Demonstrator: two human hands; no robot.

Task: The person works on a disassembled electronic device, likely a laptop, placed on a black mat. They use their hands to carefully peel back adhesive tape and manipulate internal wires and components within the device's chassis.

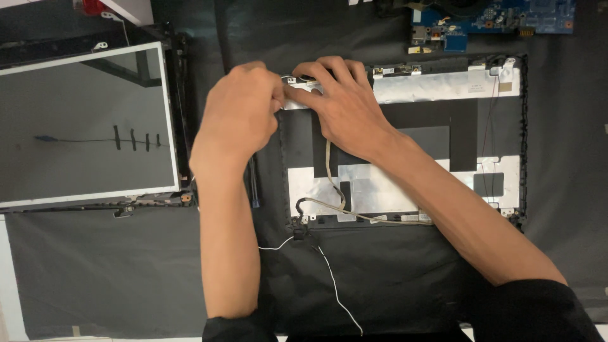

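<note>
A black laptop lid shell [456, 120] lies open side up, lined with silver foil patches. My left hand [240, 117] is curled at its top left corner, fingers pinched on something small there. My right hand [339, 101] presses flat on the foil strip by the same corner, its fingertips meeting the left hand's. What sits between the fingers is hidden. A flat ribbon cable [335, 187] runs down the shell from under my right hand. Thin white and black wires [329, 272] trail off the shell's lower left corner.
A bare display panel [82, 123] in its frame lies to the left. A blue circuit board [494, 19] sits at the top right. A thin dark tool [253, 187] lies between panel and shell. Everything rests on a dark cloth [126, 266].
</note>
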